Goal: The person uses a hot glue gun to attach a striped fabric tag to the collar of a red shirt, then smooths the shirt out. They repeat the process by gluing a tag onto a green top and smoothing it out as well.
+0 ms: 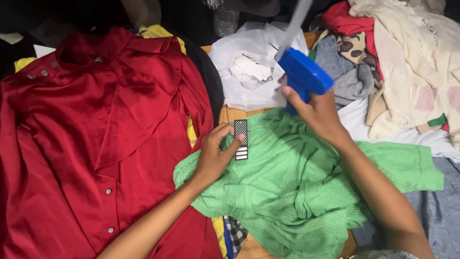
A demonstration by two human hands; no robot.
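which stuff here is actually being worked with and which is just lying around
In hand:
- left hand pinching the striped black tag
- right hand gripping the blue tagging gun
- green ribbed garment under both hands

Lying about:
- red satin blouse
- white plastic bag with paper tags
- clothes pile at right

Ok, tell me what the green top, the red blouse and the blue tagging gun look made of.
Green top: ribbed knit, matte, fine parallel ridges; fibre unclear.
Red blouse: smooth woven satin, probably synthetic or silk-like, with a soft sheen along its folds.
Blue tagging gun in the right hand: seemingly hard moulded plastic, uniform colour; it is motion-blurred.
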